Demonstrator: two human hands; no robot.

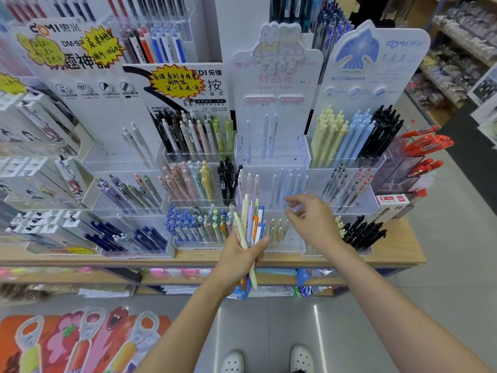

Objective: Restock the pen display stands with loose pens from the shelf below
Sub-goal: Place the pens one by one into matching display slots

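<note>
Pens (251, 224), a mixed bundle of cream, lilac, orange and blue barrels, are gripped upright in the left hand (240, 254), whose fingers and thumb are wrapped round the lower half of the bundle just in front of the wooden shelf edge (80, 261). At about two o'clock from the bundle, the right hand (309, 219) is held over the middle tier of the pastel rabbit display stand (271, 146); its fingers are loosely spread and bent, and nothing is seen between them. That stand's top tier is sparsely filled, with only a few pale blue pens (265, 135) in it, while the stand at three o'clock of it looks well stocked. The sorting step appears to be in hand: a pen is probably to be drawn from the bundle next, matched by colour to a compartment, and lowered tip-first into its slot.
</note>
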